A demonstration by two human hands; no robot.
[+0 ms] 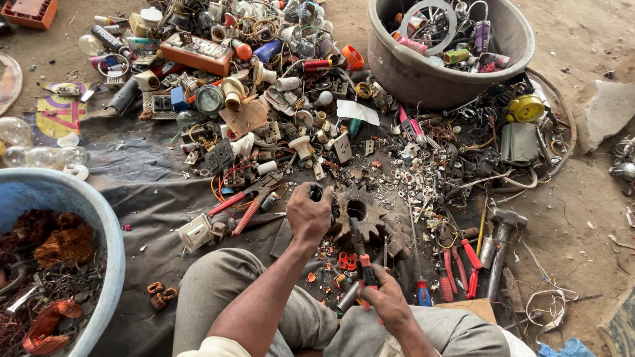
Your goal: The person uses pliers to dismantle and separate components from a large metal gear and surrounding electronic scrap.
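Head view: rusty toothed gear (360,210), round centre hole, under left hand (309,215).

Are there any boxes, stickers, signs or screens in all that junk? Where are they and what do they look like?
Printed sheet: flat on the ground at upper left, yellow, purple and red.
Orange meter box: top middle of the pile, rectangular, with a pale front panel.
Round gauge: just below that box, grey rim, pale dial.
Cardboard piece: by the right knee, plain brown.
No lit screens show.
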